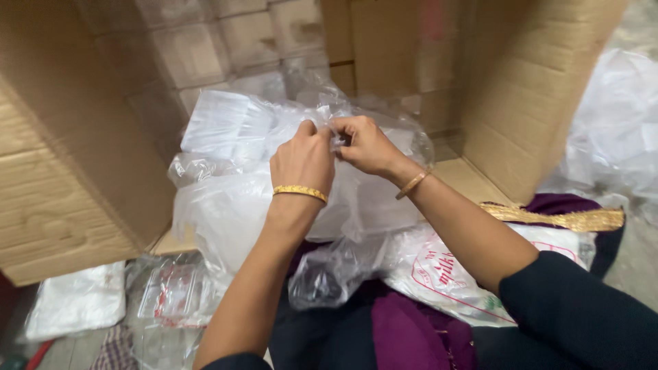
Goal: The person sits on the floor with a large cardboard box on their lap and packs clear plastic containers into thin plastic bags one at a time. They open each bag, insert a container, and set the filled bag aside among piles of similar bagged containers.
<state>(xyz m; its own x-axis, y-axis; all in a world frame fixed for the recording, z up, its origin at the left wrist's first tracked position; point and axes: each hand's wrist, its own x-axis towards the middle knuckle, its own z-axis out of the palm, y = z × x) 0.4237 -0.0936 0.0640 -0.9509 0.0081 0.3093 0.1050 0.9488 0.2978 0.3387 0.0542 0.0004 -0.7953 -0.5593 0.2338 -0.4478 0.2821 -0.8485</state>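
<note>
Both hands pinch the gathered neck of a clear plastic bag (233,205): the left hand (303,162) closes thumb and fingers on the twisted film, and the right hand (367,145) grips the same bunch from 3 o'clock, knuckles nearly touching. The bag sits at the centre of the view, resting in the mouth of an open cardboard box (75,199), and is stuffed with white plastic pieces.

The film looks thin and slippery, so the twist could slide out of either pinch and the neck fall open. A hard pull could tear it. The gold bangles (300,192) at both wrists could snag the film. At 5 o'clock a printed bag (445,274) lies in the lap on purple cloth (411,336); loose bags crowd 7 o'clock.
</note>
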